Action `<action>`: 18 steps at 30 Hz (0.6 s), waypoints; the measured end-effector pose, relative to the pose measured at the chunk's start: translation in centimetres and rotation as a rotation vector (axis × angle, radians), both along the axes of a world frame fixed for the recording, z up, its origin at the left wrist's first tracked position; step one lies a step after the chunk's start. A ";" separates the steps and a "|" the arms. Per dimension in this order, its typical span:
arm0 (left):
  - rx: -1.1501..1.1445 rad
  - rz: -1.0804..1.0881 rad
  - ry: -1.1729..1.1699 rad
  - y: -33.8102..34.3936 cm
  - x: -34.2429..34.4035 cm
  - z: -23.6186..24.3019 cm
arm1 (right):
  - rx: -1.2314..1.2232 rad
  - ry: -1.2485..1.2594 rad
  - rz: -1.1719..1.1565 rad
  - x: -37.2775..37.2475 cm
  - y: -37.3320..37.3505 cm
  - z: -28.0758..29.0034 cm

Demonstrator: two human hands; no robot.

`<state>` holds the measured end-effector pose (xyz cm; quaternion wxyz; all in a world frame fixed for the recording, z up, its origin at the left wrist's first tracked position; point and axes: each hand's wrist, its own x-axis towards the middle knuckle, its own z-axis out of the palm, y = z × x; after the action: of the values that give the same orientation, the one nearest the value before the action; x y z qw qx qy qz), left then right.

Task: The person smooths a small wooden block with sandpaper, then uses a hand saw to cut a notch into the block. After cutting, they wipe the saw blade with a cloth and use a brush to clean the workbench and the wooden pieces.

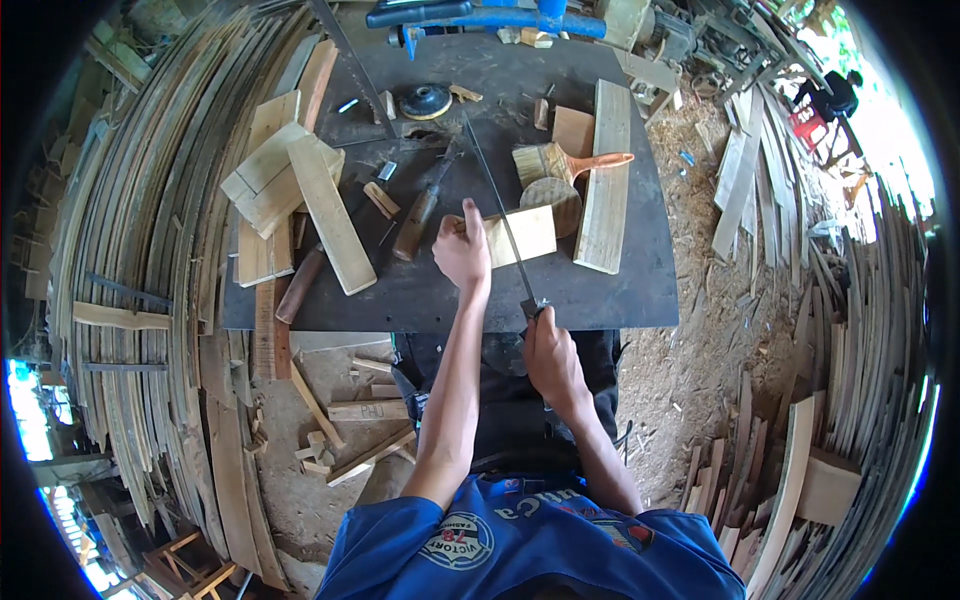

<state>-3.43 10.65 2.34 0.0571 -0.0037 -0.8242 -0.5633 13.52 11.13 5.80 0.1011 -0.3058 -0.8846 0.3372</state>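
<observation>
My right hand (pixel 553 355) is closed round the dark handle of a handsaw near the table's front edge. The saw's long, narrow blade (pixel 497 192) slants away to the far left and crosses a short pale wood block (pixel 532 232). My left hand (pixel 463 247) grips the block's left end, thumb pointing up, and the fingers cover that end. Whether the teeth have cut into the wood cannot be made out. Just beyond the block lie a round wooden piece (pixel 551 203) and a paintbrush (pixel 572 162) with an orange handle.
On the dark table (pixel 640 295), a chisel (pixel 420 215) and a pale board (pixel 332 215) lie left, another board (pixel 604 180) right. A black disc (pixel 425 101) and a blue clamp-like tool (pixel 520 18) are at the back. Stacked planks (pixel 150 250) flank the table; offcuts (pixel 370 410) litter the floor.
</observation>
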 end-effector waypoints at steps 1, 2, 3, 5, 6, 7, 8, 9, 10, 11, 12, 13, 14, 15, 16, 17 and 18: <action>-0.005 -0.006 -0.005 -0.1 -0.1 0.0 | -0.003 -0.003 0.001 -0.2 0.0 0.1; -0.010 -0.010 -0.011 -0.1 -0.3 0.0 | -0.014 -0.032 -0.003 -0.2 0.1 0.1; -0.015 -0.014 -0.017 -0.2 -0.3 -0.1 | -0.025 -0.063 -0.006 -0.3 0.1 0.1; 0.007 -0.004 0.038 -0.2 -0.2 -0.1 | -0.038 -0.058 0.005 -0.8 0.3 -0.3; 0.018 0.002 0.065 -0.2 -0.1 -0.1 | -0.040 -0.027 0.018 -0.9 0.6 -0.6; 0.016 0.003 0.053 -0.2 0.0 0.1 | -0.040 -0.001 0.027 -1.0 0.8 -0.6; 0.013 0.005 0.041 -0.1 0.1 0.2 | -0.043 0.001 0.003 -1.3 0.9 -0.7; 0.011 0.006 0.028 -0.1 0.2 0.4 | -0.034 0.021 0.001 -1.6 1.0 -0.7; 0.009 0.012 0.028 -0.1 0.1 0.3 | -0.024 0.046 0.002 -1.9 1.2 -0.6; 0.007 0.017 0.027 -0.1 0.1 0.2 | -0.013 0.071 0.003 -2.3 1.3 -0.5; 0.005 0.022 0.026 -0.1 0.1 0.1 | -0.007 0.048 0.013 -2.5 1.4 -0.4; -0.012 0.014 0.006 -0.1 -0.1 0.0 | -0.001 0.026 0.025 -2.7 1.6 0.0; -0.029 0.004 -0.015 -0.2 -0.2 -0.2 | 0.006 0.004 0.035 -2.7 1.7 0.1; -0.046 -0.006 -0.035 -0.2 -0.3 -0.3 | 0.003 0.029 0.035 -2.6 1.6 0.1; -0.047 -0.014 -0.049 -0.1 -0.3 -0.1 | 0.005 0.061 0.030 -2.5 1.7 0.2; -0.049 -0.023 -0.063 0.0 -0.2 0.0 | 0.007 0.093 0.025 -2.3 1.7 0.3; -0.050 -0.033 -0.077 0.0 -0.1 0.2 | -0.039 0.142 0.026 -2.0 1.7 0.2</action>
<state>-3.52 10.63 2.49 0.0160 0.0027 -0.8394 -0.5432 11.54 12.79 5.97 0.1532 -0.2715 -0.8724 0.3765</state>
